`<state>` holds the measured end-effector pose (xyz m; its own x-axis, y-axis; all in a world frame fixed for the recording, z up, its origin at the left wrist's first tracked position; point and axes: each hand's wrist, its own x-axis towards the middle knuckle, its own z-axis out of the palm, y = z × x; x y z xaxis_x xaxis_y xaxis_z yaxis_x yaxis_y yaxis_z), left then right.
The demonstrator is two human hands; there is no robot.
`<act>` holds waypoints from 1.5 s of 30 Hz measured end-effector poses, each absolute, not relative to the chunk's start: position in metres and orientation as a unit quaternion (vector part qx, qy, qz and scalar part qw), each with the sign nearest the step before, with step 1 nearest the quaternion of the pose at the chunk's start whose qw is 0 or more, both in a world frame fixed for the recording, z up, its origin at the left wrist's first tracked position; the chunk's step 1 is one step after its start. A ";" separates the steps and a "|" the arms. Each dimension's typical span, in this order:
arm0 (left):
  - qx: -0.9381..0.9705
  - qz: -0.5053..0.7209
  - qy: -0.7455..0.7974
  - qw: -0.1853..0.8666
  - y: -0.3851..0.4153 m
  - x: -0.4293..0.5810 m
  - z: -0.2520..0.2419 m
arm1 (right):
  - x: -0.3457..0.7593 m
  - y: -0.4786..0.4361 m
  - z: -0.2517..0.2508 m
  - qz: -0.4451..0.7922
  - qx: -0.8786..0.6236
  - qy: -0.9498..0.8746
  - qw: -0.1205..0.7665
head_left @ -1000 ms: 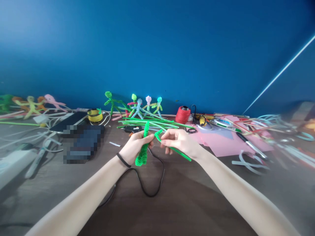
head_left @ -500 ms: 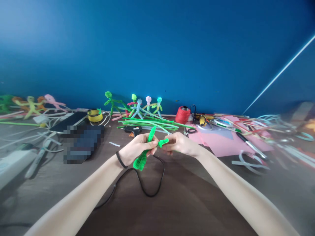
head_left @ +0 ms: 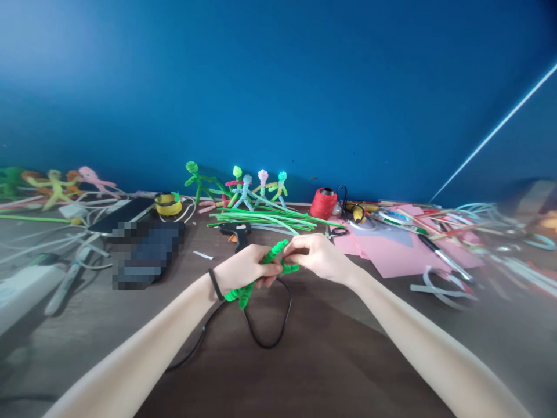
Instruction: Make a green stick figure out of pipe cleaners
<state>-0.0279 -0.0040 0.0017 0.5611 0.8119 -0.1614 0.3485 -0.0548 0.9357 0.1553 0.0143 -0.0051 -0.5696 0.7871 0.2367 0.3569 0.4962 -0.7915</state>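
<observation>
My left hand (head_left: 248,266), with a dark band at the wrist, is closed around a bright green pipe-cleaner figure (head_left: 277,250). One coiled limb sticks up past the thumb and two more hang below the palm. My right hand (head_left: 322,256) pinches at the figure's right side, thumb and fingertips pressed together by a short green limb. The exact spot between those fingertips is hidden. Behind the hands lies a loose bundle of green pipe cleaners (head_left: 278,218). A black glue gun (head_left: 235,230) rests just beyond my left hand, and a black cable (head_left: 265,347) loops beneath.
Several finished pipe-cleaner figures (head_left: 246,191) lean by the blue wall (head_left: 278,87). A red thread spool (head_left: 323,202), scissors (head_left: 338,231), pink paper (head_left: 391,255) and a marker (head_left: 444,256) lie to the right. Yellow tape (head_left: 167,204) and a dark pixelated object (head_left: 150,255) are at left.
The green figure has turned in my left hand, its upper limb tipping right and its lower limbs swinging left. My right hand has closed in against it, fingertips now by the upper limb.
</observation>
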 end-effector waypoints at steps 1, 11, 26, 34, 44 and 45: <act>0.697 0.207 0.416 0.546 -0.004 -0.028 0.000 | 0.154 0.013 -0.003 0.328 -0.345 -0.826 0.303; 0.704 0.227 0.478 0.474 -0.004 -0.024 -0.004 | 0.146 0.000 0.005 0.155 -0.319 -0.887 0.296; 0.588 0.404 0.481 0.509 -0.002 -0.024 0.001 | 0.145 0.008 -0.006 0.504 -0.365 -0.698 0.355; 0.650 0.316 0.464 0.512 -0.001 -0.031 0.007 | 0.150 0.009 -0.004 0.477 -0.341 -0.747 0.313; 0.653 0.302 0.444 0.534 0.004 -0.039 0.010 | 0.150 0.005 -0.003 0.369 -0.346 -0.803 0.316; 0.657 0.300 0.443 0.531 0.005 -0.040 0.010 | 0.150 0.006 -0.003 0.369 -0.347 -0.801 0.319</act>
